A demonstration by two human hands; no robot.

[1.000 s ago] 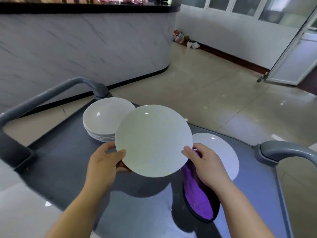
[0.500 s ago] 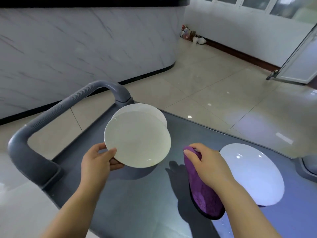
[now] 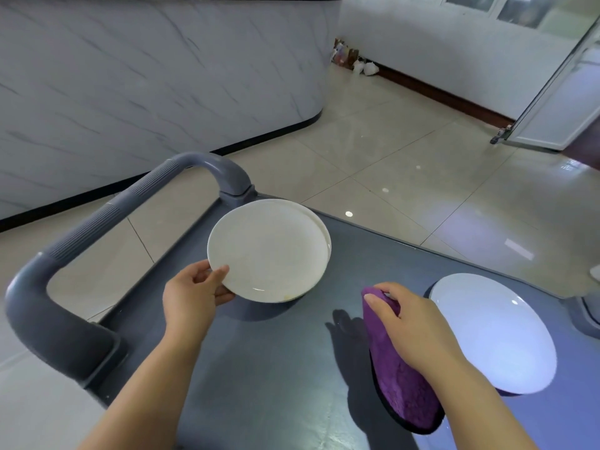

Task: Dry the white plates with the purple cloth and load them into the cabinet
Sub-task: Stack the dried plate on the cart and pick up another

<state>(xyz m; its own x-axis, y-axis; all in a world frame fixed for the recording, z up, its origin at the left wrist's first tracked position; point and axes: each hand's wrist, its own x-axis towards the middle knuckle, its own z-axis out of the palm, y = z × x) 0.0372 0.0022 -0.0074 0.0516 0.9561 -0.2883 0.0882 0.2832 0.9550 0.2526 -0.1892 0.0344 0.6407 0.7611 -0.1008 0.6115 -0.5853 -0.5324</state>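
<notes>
While left hand [image 3: 191, 295] holds plate [image 3: 268, 250] — right hand [image 3: 412, 323] grips cloth [image 3: 401, 384].

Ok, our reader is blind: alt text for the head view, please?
The left hand holds a white plate by its rim above a grey cart, while the right hand grips a purple cloth lying on it. A second plate lies to the right.
</notes>
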